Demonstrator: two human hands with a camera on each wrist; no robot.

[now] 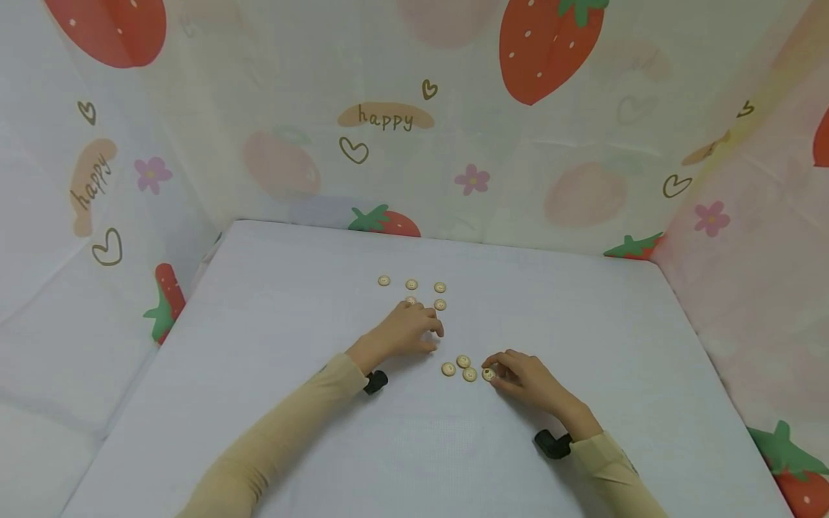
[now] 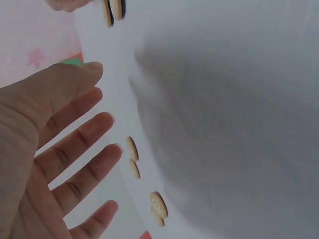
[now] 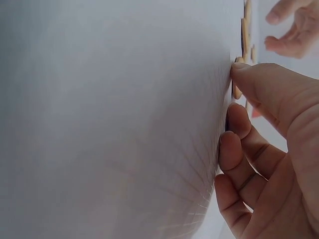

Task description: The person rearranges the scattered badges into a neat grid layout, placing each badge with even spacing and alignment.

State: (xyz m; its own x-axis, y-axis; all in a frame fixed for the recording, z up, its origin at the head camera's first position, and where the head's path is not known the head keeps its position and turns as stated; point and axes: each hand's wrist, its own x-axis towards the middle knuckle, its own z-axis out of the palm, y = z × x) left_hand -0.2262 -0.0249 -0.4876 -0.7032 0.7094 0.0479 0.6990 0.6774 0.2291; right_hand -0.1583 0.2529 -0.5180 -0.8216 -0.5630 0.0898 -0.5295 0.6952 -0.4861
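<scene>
My right hand (image 1: pixel 534 385) pinches the edge of a small round button-shaped biscuit (image 1: pixel 488 374) lying on the white table, thumb on the near side and fingertips on the far side. In the right wrist view the thumb (image 3: pixel 264 84) is against the tan biscuit (image 3: pixel 238 89). Just left of it, three similar biscuits (image 1: pixel 469 375) lie in a loose cluster. My left hand (image 1: pixel 404 331) hovers with fingers apart and nothing between them, as the left wrist view also shows. It partly covers one biscuit (image 1: pixel 411 300) of a farther group.
Beyond the left hand, several biscuits lie in two rows, one (image 1: pixel 384 280) at the far left and another (image 1: pixel 440 287) at the right. The white table (image 1: pixel 311 288) is bordered by strawberry-print cloth walls (image 1: pixel 291 93). Black cameras (image 1: pixel 553 444) sit on both wrists.
</scene>
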